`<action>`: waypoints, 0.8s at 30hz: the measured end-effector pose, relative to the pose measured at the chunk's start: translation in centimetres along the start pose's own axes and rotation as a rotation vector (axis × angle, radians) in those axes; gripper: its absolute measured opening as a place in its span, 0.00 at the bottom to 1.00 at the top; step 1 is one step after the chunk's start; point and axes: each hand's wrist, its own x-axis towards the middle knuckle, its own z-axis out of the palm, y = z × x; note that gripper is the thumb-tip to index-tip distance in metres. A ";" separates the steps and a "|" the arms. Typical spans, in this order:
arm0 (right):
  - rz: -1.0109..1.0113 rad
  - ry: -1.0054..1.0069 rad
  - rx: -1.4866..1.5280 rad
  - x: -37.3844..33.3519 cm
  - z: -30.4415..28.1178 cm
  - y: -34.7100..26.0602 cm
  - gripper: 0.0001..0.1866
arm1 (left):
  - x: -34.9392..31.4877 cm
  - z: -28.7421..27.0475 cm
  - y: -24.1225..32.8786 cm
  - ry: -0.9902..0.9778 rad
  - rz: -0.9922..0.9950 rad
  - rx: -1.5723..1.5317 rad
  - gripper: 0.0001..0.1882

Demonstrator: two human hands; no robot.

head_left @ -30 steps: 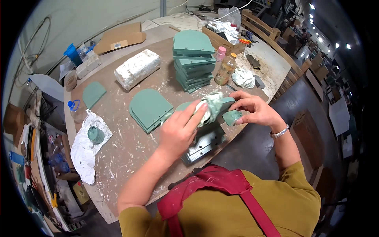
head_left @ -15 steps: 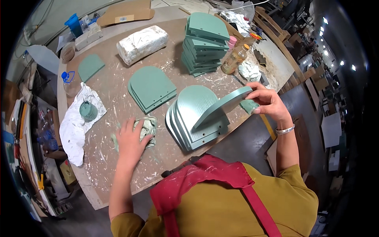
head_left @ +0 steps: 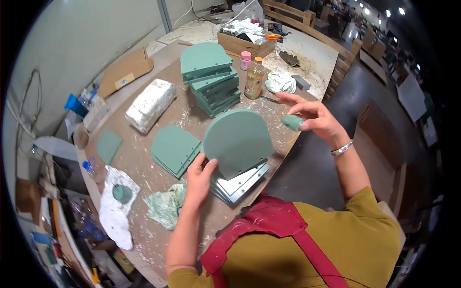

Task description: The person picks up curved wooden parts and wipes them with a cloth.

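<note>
A rounded-top green panel (head_left: 239, 144) is tilted up, its straight drilled edge low over a stack of shinier panels (head_left: 240, 186). My left hand (head_left: 198, 177) grips it at its lower left edge, thumb on the face. To the right of the panel and apart from it, my right hand (head_left: 319, 119) pinches a small green sponge-like wad (head_left: 292, 122) between thumb and fingers. Left of my left forearm lies a crumpled green-stained cloth (head_left: 163, 207). A few matching panels (head_left: 174, 150) lie stacked flat beyond my left hand.
Farther back rises a tall pile of green panels (head_left: 206, 60), beside an orange-capped bottle (head_left: 254, 79) and a pink jar (head_left: 245, 61). A white-wrapped block (head_left: 151, 105) lies left of them. A green-filled cup (head_left: 122, 193) stands on a white cloth (head_left: 115, 223); a single panel (head_left: 109, 145) lies nearby.
My left hand has let go of the cloth and taken the panel's left edge. The panel has turned to face me. My right hand with the wad has come away from it.
</note>
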 end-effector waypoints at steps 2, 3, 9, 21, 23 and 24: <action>-0.024 0.064 0.140 -1.2 -0.7 1.1 0.20 | -0.1 -1.0 -0.1 0.005 -0.029 -0.077 0.15; -0.024 0.082 0.237 -1.3 -0.5 2.1 0.21 | -0.3 -1.5 -0.1 0.006 -0.035 -0.118 0.16; 0.000 -0.037 0.511 0.1 3.0 3.7 0.25 | 0.7 -0.6 0.7 -0.040 -0.095 -0.516 0.20; 0.033 -0.070 0.770 -0.5 4.5 6.0 0.29 | 0.7 -2.2 3.5 0.342 0.008 -0.137 0.15; 0.024 -0.041 0.793 -0.9 4.1 6.4 0.29 | -0.6 -1.5 8.0 0.477 0.055 0.049 0.14; 0.029 -0.028 0.800 -1.2 3.9 6.6 0.30 | -1.2 -2.6 9.5 0.405 0.103 0.126 0.14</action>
